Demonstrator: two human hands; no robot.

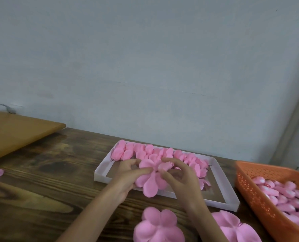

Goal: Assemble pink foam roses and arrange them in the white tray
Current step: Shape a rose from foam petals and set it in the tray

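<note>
1. Left hand (127, 173): I read it gripping a petal (150, 184) flat over the tray (220, 186), likely to steady its centre.
2. Right hand (182, 179): pinches a bud (165, 166) at the petal's centre, seemingly to seat it.
3. Roses (145, 151): rowed along the tray's far side.
4. Basket (246, 182): holds buds, at right, within easy reach I judge.

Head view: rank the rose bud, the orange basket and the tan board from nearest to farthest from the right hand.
1. rose bud: in the right hand's grip, against the petal piece the left hand holds.
2. orange basket: off to the right.
3. tan board: far left, at the back.
</note>
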